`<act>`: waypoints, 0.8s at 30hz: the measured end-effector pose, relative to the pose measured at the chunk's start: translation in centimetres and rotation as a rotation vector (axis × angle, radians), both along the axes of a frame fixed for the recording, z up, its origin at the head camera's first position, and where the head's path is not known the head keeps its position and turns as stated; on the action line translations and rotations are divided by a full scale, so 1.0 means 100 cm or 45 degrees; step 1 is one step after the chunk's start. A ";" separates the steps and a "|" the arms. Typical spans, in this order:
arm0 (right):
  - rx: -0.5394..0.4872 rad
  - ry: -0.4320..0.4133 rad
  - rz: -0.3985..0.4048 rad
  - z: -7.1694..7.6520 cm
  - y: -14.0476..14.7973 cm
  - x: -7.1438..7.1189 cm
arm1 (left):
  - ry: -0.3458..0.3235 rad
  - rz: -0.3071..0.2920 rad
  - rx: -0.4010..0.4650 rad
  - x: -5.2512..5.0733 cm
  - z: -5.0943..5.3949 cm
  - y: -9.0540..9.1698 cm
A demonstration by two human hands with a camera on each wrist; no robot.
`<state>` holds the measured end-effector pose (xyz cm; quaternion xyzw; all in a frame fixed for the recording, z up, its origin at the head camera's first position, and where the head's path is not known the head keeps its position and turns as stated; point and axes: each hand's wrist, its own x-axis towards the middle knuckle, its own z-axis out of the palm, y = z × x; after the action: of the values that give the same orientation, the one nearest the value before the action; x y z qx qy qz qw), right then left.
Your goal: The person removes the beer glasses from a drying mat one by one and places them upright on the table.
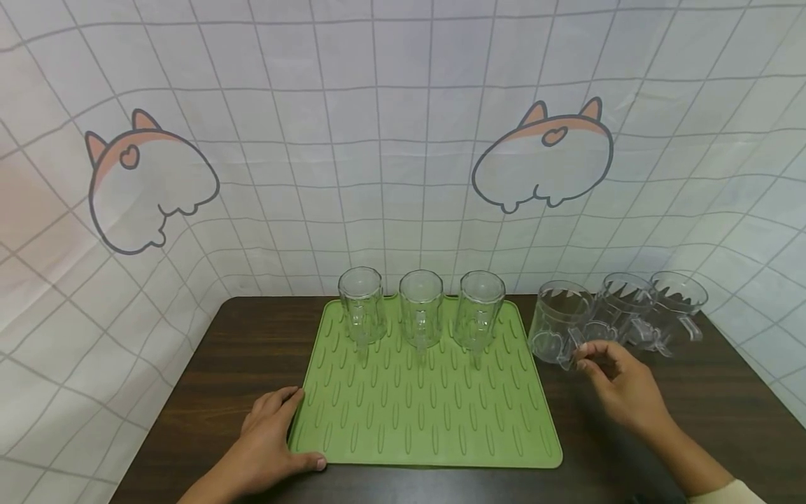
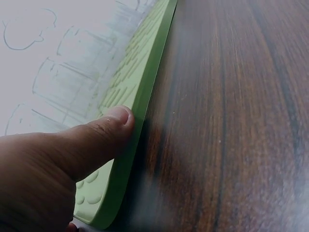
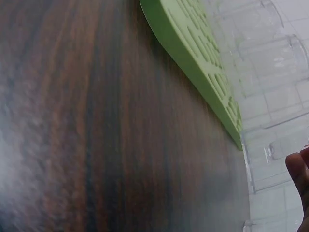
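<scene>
A green ribbed mat (image 1: 428,420) lies on the dark wooden table, with three clear glass mugs (image 1: 361,308) in a row along its back edge. The left hand (image 1: 258,448) rests at the mat's front left corner, its thumb lying over the front edge, as the left wrist view (image 2: 63,159) also shows. Right of the mat, the right hand (image 1: 630,388) pinches the handle of a clear mug (image 1: 557,315) between thumb and fingers. That mug stands just off the mat's right edge; in the right wrist view only part of the right hand (image 3: 301,179) shows.
Two more clear mugs (image 1: 623,294) (image 1: 680,294) stand close together behind the right hand, at the table's back right. A white grid-patterned cloth (image 1: 403,140) with two cartoon animal drawings hangs behind the table (image 1: 233,357).
</scene>
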<state>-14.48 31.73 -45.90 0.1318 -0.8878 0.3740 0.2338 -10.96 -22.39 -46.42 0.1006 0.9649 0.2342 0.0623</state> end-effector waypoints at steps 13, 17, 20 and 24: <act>-0.008 -0.007 -0.036 -0.006 0.008 -0.009 | 0.013 0.000 -0.003 0.000 0.001 0.001; -0.001 -0.008 -0.057 -0.008 0.011 -0.012 | 0.011 0.005 -0.003 0.000 0.002 0.002; 0.001 -0.007 -0.075 -0.009 0.013 -0.013 | 0.008 0.007 -0.005 0.000 0.002 0.002; -0.006 -0.016 -0.086 -0.010 0.015 -0.014 | 0.005 0.010 -0.002 0.001 0.000 0.002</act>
<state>-15.85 33.27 -46.87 0.0988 -0.8923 0.3687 0.2411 -10.89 -22.21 -46.37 0.0974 0.9657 0.2334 0.0594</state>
